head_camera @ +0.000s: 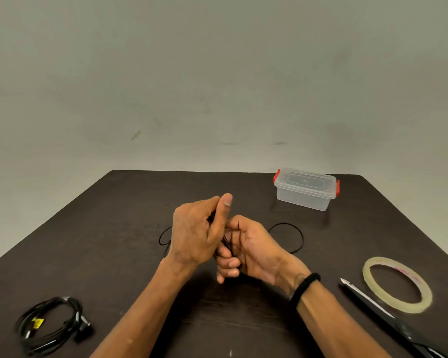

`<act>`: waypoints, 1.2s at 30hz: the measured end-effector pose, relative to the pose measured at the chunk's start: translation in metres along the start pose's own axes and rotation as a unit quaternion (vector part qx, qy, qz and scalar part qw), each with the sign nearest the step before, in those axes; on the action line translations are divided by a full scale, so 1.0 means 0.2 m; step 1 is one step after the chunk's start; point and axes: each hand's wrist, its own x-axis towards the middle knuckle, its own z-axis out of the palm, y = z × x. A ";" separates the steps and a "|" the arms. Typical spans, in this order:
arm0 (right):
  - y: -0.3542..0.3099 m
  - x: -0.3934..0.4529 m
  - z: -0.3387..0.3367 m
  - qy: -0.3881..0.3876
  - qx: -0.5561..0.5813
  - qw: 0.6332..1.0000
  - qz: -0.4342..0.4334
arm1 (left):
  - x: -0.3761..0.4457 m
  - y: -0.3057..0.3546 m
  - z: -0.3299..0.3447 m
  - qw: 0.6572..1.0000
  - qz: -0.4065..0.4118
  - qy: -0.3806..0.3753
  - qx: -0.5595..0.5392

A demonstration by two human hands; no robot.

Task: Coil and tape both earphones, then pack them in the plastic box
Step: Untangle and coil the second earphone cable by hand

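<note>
Over mid-tabletop (130,202), my left hand (194,233) and right hand (248,251) both clench the black earphone cord (292,228), its gathered strands running near-to-far between my palms, loose loops trailing sideways. Coiled earphone (52,321) lies near-left; shut plastic box (305,188) far-right.
</note>
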 end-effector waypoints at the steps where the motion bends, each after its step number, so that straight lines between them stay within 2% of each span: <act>1: 0.00 0.00 0.00 -0.021 0.010 1.000 -0.002 | 0.00 -0.01 0.00 1.000 -0.021 -0.001 -0.010; 5: -0.01 0.00 -0.01 -0.107 0.087 0.990 -0.029 | 0.01 -0.03 0.00 0.990 -0.124 -0.001 -0.069; 10: -0.03 0.00 -0.05 -0.174 0.217 0.956 -0.095 | -0.01 -0.04 0.04 0.953 -0.251 -0.077 -0.152; 12: -0.05 0.00 -0.07 -0.187 0.254 0.941 -0.121 | -0.01 -0.04 0.05 0.945 -0.273 -0.116 -0.136; 14: -0.07 -0.01 -0.10 -0.180 0.283 0.932 -0.139 | -0.03 -0.05 0.06 0.950 -0.257 -0.141 -0.107; 17: -0.10 -0.04 -0.12 -0.119 0.311 0.928 -0.169 | -0.07 -0.10 0.08 0.967 -0.200 -0.148 -0.059; 21: -0.14 -0.06 -0.13 0.017 0.342 0.914 -0.216 | -0.07 -0.03 0.10 0.961 -0.189 -0.203 -0.011; 24: -0.16 -0.06 -0.16 0.134 0.344 0.896 -0.245 | -0.08 0.02 0.12 0.961 -0.145 -0.236 0.017; 26: -0.15 -0.05 -0.19 0.175 0.344 0.887 -0.253 | -0.09 0.02 0.12 0.958 -0.126 -0.252 0.053; 29: -0.14 -0.04 -0.20 0.179 0.334 0.889 -0.257 | -0.08 0.00 0.11 0.962 -0.163 -0.206 0.074; 33: -0.12 -0.04 -0.16 0.159 0.235 0.927 -0.246 | -0.04 -0.02 0.06 0.965 -0.243 -0.101 0.012; 36: -0.10 -0.01 -0.15 0.180 0.156 0.941 -0.242 | -0.03 -0.04 0.05 0.974 -0.219 -0.043 -0.033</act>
